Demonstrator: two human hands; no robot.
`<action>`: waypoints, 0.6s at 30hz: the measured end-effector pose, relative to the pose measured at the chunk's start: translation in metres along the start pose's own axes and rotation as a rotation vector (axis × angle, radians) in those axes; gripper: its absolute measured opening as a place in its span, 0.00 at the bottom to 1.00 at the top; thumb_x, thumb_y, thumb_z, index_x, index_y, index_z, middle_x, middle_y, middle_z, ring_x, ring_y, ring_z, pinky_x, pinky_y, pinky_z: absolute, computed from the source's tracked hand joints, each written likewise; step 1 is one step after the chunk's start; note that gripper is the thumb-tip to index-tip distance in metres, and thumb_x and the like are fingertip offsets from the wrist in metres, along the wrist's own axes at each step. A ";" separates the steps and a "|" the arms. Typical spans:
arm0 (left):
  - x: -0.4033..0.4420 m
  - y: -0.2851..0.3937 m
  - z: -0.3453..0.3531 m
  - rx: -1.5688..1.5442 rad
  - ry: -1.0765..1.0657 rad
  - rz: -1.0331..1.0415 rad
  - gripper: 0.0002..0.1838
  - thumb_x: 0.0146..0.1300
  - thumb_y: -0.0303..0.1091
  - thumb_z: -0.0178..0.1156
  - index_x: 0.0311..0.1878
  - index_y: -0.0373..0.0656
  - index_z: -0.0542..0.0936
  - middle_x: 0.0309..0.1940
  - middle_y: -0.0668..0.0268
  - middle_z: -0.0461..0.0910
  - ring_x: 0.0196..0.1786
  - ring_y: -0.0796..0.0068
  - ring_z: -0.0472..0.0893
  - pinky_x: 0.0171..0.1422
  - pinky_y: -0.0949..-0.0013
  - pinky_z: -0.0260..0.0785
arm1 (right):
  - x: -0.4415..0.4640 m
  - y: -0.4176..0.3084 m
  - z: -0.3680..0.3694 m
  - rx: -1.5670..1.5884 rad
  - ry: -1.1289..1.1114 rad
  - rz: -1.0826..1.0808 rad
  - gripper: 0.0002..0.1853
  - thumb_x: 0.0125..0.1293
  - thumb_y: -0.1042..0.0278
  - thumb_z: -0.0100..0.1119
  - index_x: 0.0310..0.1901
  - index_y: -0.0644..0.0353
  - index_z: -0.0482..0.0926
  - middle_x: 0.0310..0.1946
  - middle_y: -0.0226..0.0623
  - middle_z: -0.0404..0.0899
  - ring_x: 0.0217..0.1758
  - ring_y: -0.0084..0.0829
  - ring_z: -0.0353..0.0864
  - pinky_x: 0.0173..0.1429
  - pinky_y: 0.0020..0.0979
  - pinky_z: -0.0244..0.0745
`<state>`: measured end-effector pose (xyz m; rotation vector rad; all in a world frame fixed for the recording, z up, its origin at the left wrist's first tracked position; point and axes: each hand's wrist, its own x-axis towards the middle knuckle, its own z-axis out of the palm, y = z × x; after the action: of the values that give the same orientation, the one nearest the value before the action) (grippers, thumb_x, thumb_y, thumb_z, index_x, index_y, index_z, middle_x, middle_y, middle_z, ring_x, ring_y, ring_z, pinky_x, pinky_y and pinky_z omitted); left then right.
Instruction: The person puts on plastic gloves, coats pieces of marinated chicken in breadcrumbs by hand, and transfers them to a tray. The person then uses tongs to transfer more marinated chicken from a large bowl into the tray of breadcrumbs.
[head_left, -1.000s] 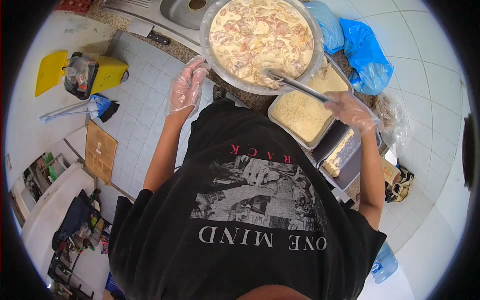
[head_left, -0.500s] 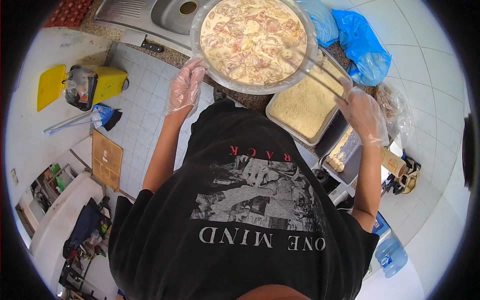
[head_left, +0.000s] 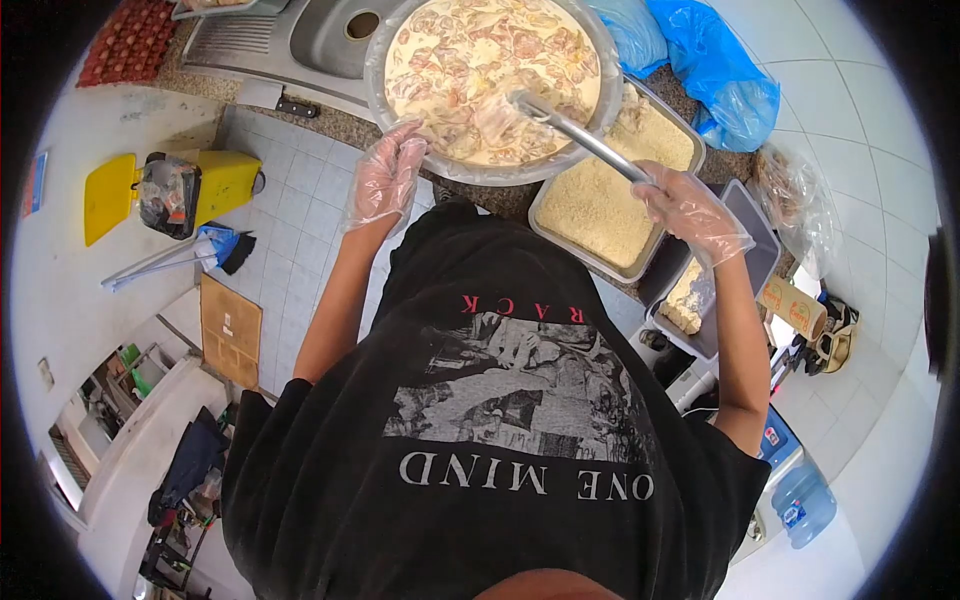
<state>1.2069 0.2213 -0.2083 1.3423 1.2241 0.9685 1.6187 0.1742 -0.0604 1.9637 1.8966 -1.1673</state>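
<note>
A large round bowl of raw meat pieces in creamy liquid stands at the top of the head view. My left hand, in a clear plastic glove, has its fingers closed on the bowl's near rim. My right hand, gloved alike, is closed around metal tongs. Their tips reach over the bowl, against a pale meat piece; whether they pinch it I cannot tell. Right of the bowl lies a metal tray of pale crumbs, with some meat at its far end. A grey tub holding crumb-coated pieces is under my right forearm.
A steel sink is left of the bowl, and a knife lies at the counter's edge. Blue plastic bags and a clear bag sit at the right. A yellow bin stands on the floor.
The tongs have swung left and come farther over the bowl, their tips now at the meat. My right hand has shifted left, uncovering more of the grey tub. The left hand stays at the rim.
</note>
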 end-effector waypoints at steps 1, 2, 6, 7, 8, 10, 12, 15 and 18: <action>-0.002 0.001 0.003 -0.008 0.000 -0.016 0.18 0.83 0.33 0.63 0.69 0.34 0.82 0.51 0.62 0.89 0.53 0.77 0.85 0.64 0.71 0.77 | 0.001 0.012 0.006 -0.100 0.075 -0.053 0.17 0.82 0.56 0.57 0.56 0.63 0.79 0.34 0.56 0.86 0.49 0.58 0.90 0.57 0.57 0.83; -0.003 0.002 0.005 -0.016 -0.001 -0.030 0.18 0.83 0.33 0.63 0.69 0.34 0.83 0.51 0.62 0.89 0.53 0.77 0.85 0.64 0.70 0.77 | 0.002 0.020 0.010 -0.200 0.153 -0.106 0.17 0.83 0.56 0.58 0.57 0.63 0.78 0.34 0.55 0.86 0.49 0.59 0.90 0.56 0.57 0.83; -0.007 0.000 0.010 -0.010 -0.026 0.042 0.19 0.84 0.33 0.63 0.70 0.34 0.82 0.51 0.62 0.90 0.54 0.76 0.85 0.65 0.69 0.77 | -0.009 0.002 -0.003 -0.502 0.265 0.056 0.19 0.83 0.55 0.58 0.60 0.63 0.77 0.32 0.51 0.86 0.44 0.52 0.92 0.49 0.52 0.86; -0.008 0.006 0.010 0.011 -0.029 0.029 0.19 0.84 0.33 0.62 0.70 0.34 0.81 0.51 0.63 0.90 0.54 0.76 0.85 0.65 0.69 0.77 | -0.021 -0.012 -0.009 -0.532 0.267 0.064 0.19 0.83 0.55 0.58 0.60 0.64 0.76 0.32 0.50 0.87 0.43 0.51 0.92 0.47 0.50 0.87; -0.009 0.009 0.009 0.033 -0.033 0.015 0.19 0.84 0.33 0.62 0.71 0.34 0.81 0.51 0.63 0.90 0.54 0.76 0.85 0.66 0.68 0.77 | -0.028 -0.022 -0.011 -0.561 0.270 0.071 0.19 0.82 0.55 0.59 0.59 0.64 0.76 0.32 0.49 0.87 0.41 0.49 0.93 0.45 0.49 0.88; -0.009 0.006 0.011 0.044 -0.020 0.016 0.19 0.84 0.33 0.62 0.71 0.34 0.81 0.51 0.63 0.89 0.54 0.76 0.85 0.66 0.68 0.77 | -0.027 -0.028 0.001 -0.573 0.323 -0.120 0.16 0.82 0.58 0.57 0.56 0.63 0.77 0.32 0.46 0.88 0.39 0.49 0.93 0.44 0.48 0.88; -0.008 0.007 0.014 0.030 -0.025 0.006 0.19 0.84 0.33 0.61 0.71 0.35 0.81 0.51 0.64 0.89 0.54 0.77 0.85 0.66 0.68 0.77 | -0.013 -0.029 0.026 -0.590 0.338 -0.211 0.13 0.81 0.61 0.56 0.53 0.63 0.78 0.32 0.45 0.88 0.38 0.48 0.93 0.42 0.47 0.88; -0.009 0.014 0.018 0.028 -0.049 0.010 0.18 0.85 0.33 0.61 0.70 0.35 0.81 0.51 0.63 0.89 0.54 0.77 0.85 0.66 0.68 0.77 | 0.034 -0.024 0.059 -0.607 0.273 -0.201 0.11 0.80 0.63 0.54 0.53 0.62 0.78 0.33 0.47 0.88 0.40 0.49 0.93 0.43 0.48 0.88; -0.009 0.019 0.015 0.073 -0.062 0.058 0.18 0.85 0.33 0.60 0.70 0.35 0.81 0.52 0.62 0.89 0.55 0.77 0.86 0.66 0.68 0.77 | 0.042 -0.015 0.061 -0.535 0.203 -0.196 0.14 0.81 0.61 0.55 0.57 0.60 0.76 0.34 0.50 0.88 0.43 0.51 0.92 0.46 0.51 0.86</action>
<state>1.2236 0.2107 -0.1908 1.4618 1.1892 0.9239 1.5751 0.1720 -0.1225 1.6737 2.2443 -0.4261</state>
